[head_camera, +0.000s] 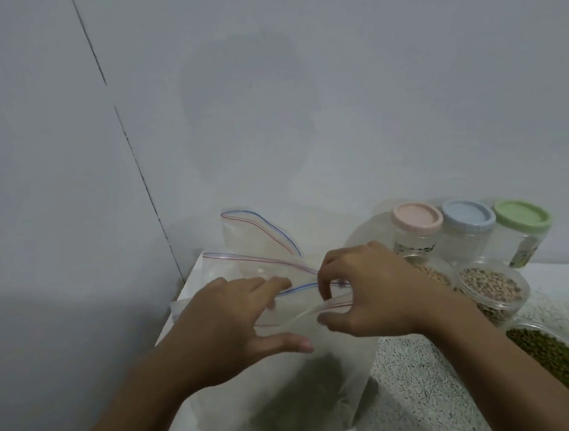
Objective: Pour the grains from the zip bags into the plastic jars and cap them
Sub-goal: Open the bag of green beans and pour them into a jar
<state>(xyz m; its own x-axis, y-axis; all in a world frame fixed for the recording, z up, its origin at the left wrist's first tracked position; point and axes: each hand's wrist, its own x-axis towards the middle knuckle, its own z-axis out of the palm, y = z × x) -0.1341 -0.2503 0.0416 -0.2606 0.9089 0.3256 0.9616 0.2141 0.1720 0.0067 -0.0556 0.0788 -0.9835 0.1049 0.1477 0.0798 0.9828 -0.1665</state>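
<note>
A clear zip bag (291, 386) with dark greenish grains at its bottom stands on the speckled counter (429, 391). My right hand (368, 290) pinches the bag's zip strip at the top. My left hand (231, 326) holds the bag's mouth with fingers spread, thumb below. Behind it stand two more clear zip bags (261, 241), seemingly empty. To the right, uncapped jars hold beige grains (432, 274), speckled beans (492, 286) and green grains (550, 360).
Three capped jars stand by the wall: pink lid (417, 219), blue lid (469, 218), green lid (522, 217). The grey wall runs close behind. The counter's left edge drops off beside my left forearm. A pale object shows at the far right edge.
</note>
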